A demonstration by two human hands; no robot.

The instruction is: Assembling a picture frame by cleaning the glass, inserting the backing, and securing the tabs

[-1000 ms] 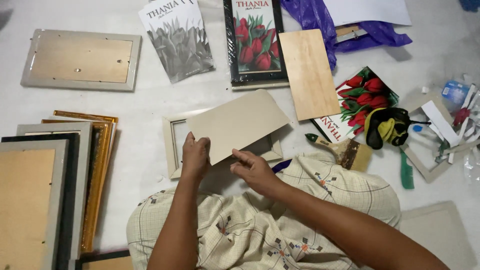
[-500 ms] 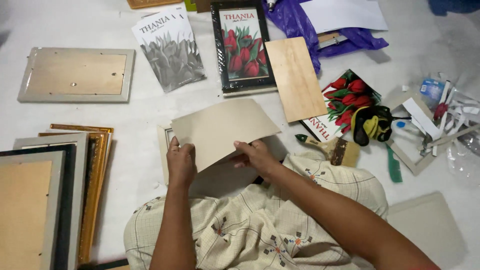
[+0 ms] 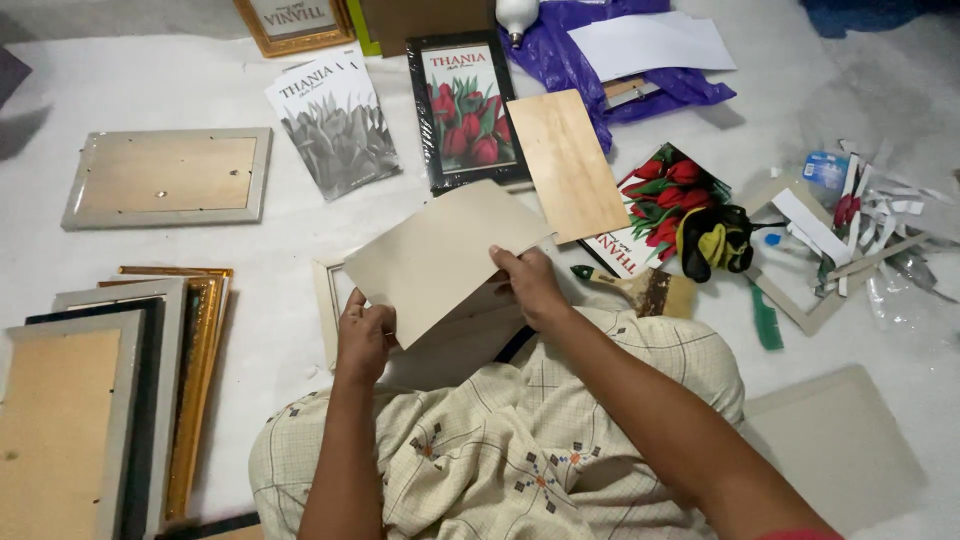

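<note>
Two hands, yours, grip beige backing board [image 3: 440, 255]: left hand [image 3: 363, 340] lower corner, right hand [image 3: 528, 283] right edge; pale frame [image 3: 327, 300] beneath.

Two hands, the left hand [image 3: 362, 340] and the right hand [image 3: 528, 285], are counted, one beige card [image 3: 440, 255], one paintbrush [image 3: 640, 288], one wooden board [image 3: 566, 165] and two tulip prints [image 3: 466, 115] [image 3: 660, 195].

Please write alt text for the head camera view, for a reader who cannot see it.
Both hands, left hand and right hand, hold a plain beige rectangular cardboard sheet tilted above a pale picture frame lying on the white floor. Around it lie a stack of frames, a framed red tulip print, a thin plywood backing board and a paintbrush.
</note>
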